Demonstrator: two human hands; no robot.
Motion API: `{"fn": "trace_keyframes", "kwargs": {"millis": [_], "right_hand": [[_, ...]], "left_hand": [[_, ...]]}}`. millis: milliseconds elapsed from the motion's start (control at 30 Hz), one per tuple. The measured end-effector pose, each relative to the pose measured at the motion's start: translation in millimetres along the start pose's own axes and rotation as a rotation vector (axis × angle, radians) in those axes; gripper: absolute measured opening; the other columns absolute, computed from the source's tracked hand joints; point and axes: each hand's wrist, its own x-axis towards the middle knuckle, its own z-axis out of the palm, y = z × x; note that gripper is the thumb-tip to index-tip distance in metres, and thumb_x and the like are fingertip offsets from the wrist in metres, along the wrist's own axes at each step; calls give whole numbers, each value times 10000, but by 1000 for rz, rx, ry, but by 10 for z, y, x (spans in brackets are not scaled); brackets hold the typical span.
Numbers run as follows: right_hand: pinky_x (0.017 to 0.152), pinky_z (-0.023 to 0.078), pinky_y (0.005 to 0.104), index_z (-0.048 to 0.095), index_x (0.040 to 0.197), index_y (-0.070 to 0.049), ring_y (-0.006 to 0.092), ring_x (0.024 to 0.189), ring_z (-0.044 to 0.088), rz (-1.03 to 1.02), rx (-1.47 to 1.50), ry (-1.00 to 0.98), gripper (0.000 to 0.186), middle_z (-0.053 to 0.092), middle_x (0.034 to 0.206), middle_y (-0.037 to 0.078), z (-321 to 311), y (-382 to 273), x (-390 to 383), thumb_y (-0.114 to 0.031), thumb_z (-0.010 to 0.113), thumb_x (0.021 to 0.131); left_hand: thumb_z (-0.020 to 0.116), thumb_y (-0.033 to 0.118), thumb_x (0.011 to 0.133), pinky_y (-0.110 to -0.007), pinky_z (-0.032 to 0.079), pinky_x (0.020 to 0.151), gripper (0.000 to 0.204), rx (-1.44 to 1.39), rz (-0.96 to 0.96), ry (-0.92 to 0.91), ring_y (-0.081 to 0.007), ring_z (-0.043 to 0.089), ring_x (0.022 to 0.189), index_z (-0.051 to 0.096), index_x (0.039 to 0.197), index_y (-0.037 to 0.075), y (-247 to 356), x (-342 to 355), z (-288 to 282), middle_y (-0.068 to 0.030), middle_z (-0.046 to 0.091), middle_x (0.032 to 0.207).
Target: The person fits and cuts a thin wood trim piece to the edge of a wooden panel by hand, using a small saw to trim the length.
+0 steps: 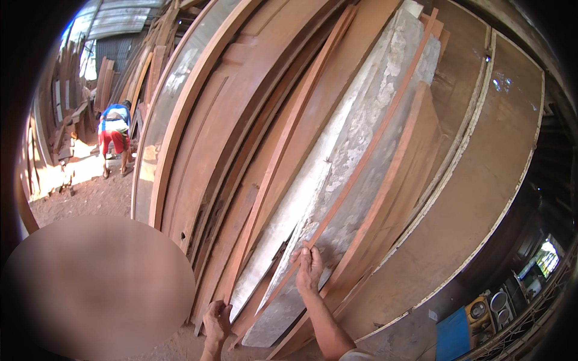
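Observation:
A long, thin wooden strip slants across the stack of leaning boards. Its lower part is pinched between the thumb and fingers of my right hand. Behind that strip leans a whitish-grey slab with a flaking, patchy surface. Down and to the left, my left hand is closed with curled fingers. It is at the lower end of a reddish wooden batten; whether it grips the batten or something else is hidden. Brown wooden door panels lean beside the batten.
Large brown panels with pale edges lean on the right. A person in red shorts bends over at the far left, near upright timber. A blue sheet and round-faced equipment lie lower right. A blurred patch covers the lower left.

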Motion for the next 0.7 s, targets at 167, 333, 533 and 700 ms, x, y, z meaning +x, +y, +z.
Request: {"fn": "trace_keyframes", "kwargs": {"millis": [167, 333, 533, 700], "right_hand": [[798, 484, 355, 572, 1054, -21, 174, 799, 554, -231, -431, -14, 432, 588, 842, 52, 161, -251, 112, -427, 456, 1144], [738, 472, 346, 501, 964, -27, 196, 758, 547, -54, 61, 113, 332, 626, 881, 105, -103, -575, 228, -314, 518, 1129], [718, 496, 327, 538, 1279, 120, 189, 786, 550, -71, 139, 60, 478, 629, 984, 130, 87, -623, 202, -330, 562, 1119], [565, 442, 321, 571, 1204, 80, 176, 626, 497, -4, 66, 130, 626, 562, 833, 91, -12, -747, 127, -526, 438, 1120]], "left_hand": [[720, 138, 969, -433, 535, 733, 173, 113, -2, -117, -382, 670, 786, 703, 1038, -19, -179, 105, -240, -246, 670, 861], [694, 197, 1006, -433, 535, 783, 231, 82, -104, -258, -422, 642, 813, 702, 1108, -10, 138, 288, -485, -275, 667, 935], [706, 283, 1042, -376, 566, 850, 349, 149, -224, -297, -220, 720, 950, 678, 1252, 6, 0, 147, -747, -156, 757, 1081], [711, 353, 1045, -386, 571, 837, 423, 113, -166, -221, -216, 720, 945, 645, 1248, -12, -86, 56, -617, -159, 740, 1044]]}}
